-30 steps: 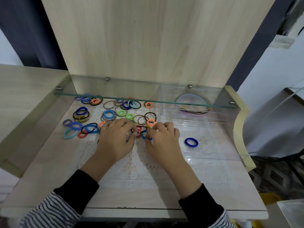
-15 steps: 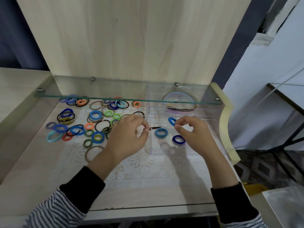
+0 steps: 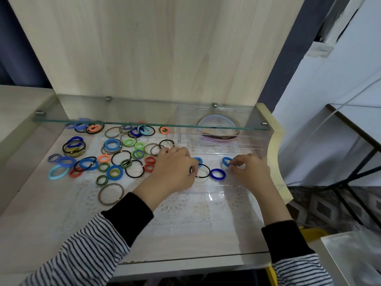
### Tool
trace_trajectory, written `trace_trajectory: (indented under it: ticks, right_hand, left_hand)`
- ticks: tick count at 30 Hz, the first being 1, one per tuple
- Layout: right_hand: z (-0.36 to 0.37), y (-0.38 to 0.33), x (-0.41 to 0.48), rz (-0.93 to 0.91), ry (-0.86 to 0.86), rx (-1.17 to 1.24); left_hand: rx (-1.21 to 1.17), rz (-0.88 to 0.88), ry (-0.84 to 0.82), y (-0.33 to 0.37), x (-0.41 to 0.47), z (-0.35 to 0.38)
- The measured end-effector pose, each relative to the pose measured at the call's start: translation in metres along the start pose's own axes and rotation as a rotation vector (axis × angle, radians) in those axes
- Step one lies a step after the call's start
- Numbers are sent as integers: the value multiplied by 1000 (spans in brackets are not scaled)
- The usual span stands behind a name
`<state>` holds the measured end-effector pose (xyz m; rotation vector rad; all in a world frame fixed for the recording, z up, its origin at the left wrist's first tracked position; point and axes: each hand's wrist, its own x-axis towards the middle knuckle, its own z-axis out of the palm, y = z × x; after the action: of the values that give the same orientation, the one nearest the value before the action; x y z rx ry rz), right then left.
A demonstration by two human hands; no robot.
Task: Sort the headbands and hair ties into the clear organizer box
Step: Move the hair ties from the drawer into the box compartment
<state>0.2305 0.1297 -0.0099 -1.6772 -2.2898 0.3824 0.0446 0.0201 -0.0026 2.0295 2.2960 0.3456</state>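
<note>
The bench [image 3: 37, 219] carries one lace mat [image 3: 185, 211] and one clear organizer box [image 3: 243, 188] at its right. One glass shelf [image 3: 144, 123] spans above. Stacked headbands [image 3: 218, 135] lie in the box's rear compartment. Several dozen loose hair ties [image 3: 115, 155], too many to count exactly, cover the bench left of the box: blue, green, orange, black, brown. Two hands work over the front compartment. The left hand [image 3: 173, 172] grip pinches one thin black hair tie [image 3: 203, 171]. The right hand [image 3: 250, 170] grip pinches one small blue hair tie [image 3: 226, 161]. One dark blue hair tie [image 3: 218, 174] lies between them.
</note>
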Motion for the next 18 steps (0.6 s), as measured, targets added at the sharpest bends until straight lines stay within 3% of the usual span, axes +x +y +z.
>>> trace_trajectory:
  ticks: [6, 14, 18]
  right_hand:
    - [-2, -4, 0, -3, -51, -91]
    - [4, -39, -15, -187, 101, 32]
    - [9, -80, -30, -331, 180, 60]
  left_hand:
    - [34, 6, -64, -1, 3, -5]
    - [-222, -70, 326, -31, -18, 2]
    - [-141, -237, 357, -59, -31, 3]
